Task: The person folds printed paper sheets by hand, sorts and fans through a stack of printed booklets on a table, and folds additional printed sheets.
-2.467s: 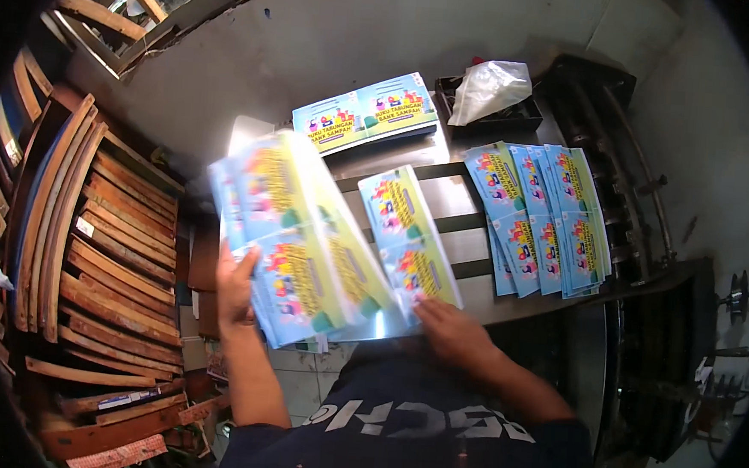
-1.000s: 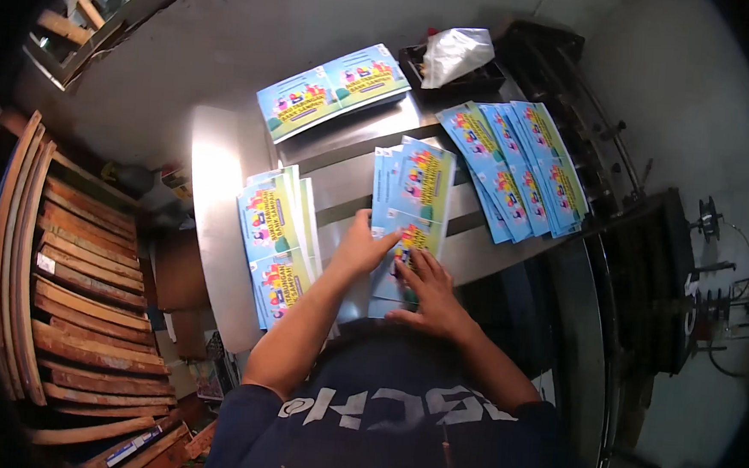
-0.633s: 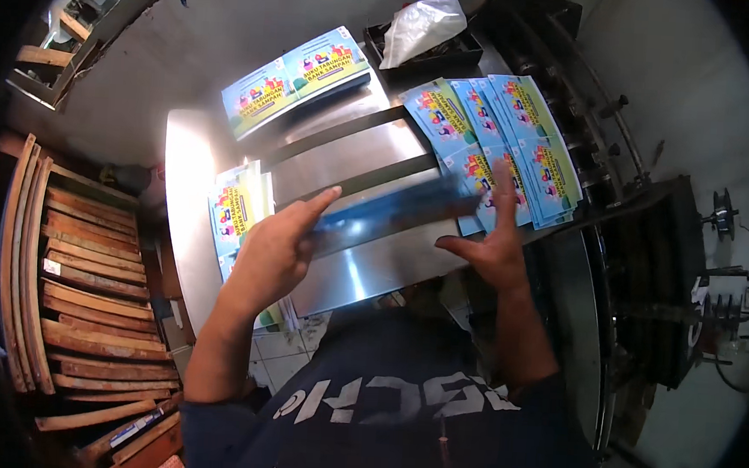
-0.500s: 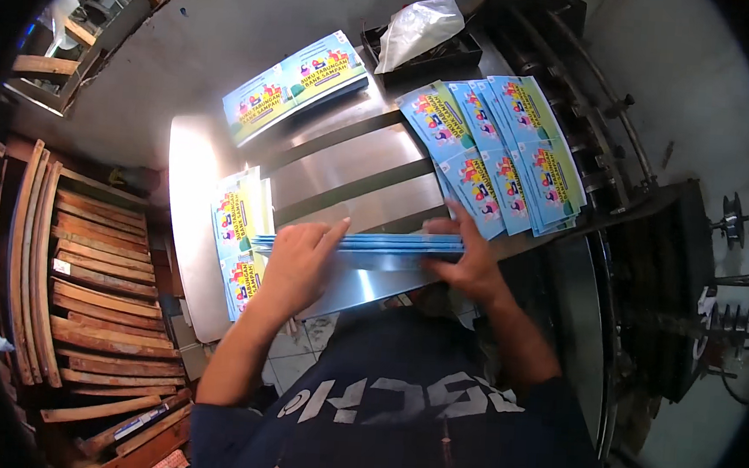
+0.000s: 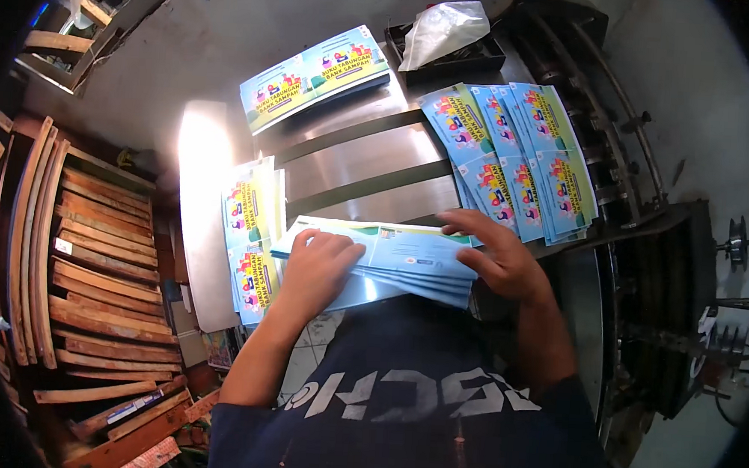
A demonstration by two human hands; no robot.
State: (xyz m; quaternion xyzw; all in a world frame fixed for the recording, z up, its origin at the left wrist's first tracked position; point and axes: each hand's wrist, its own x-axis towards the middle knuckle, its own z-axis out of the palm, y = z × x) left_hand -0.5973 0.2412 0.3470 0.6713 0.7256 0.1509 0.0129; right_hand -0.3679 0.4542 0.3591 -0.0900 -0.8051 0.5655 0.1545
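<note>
A fanned bundle of blue printed card sheets lies along the table's near edge, its pale blue side up. My left hand is closed over the left end of it, fingers bent on top. At the right end is my right hand, its thumb and fingers apart beside the sheets' edge. To the left lies a pile of colourful printed covers. Overlapping stacks of the same covers are spread at the right. A thick, neat pile of covers sits at the back.
The metal table has dark strips across it. A black tray with a white plastic bag stands at the back. Machine rollers and bars border the right side. Wooden slats are stacked on the left.
The bundle has tipped from standing on edge to lying fanned, broad side up. My right hand has drawn away slightly and opened at its right end. The view has shifted a little.
</note>
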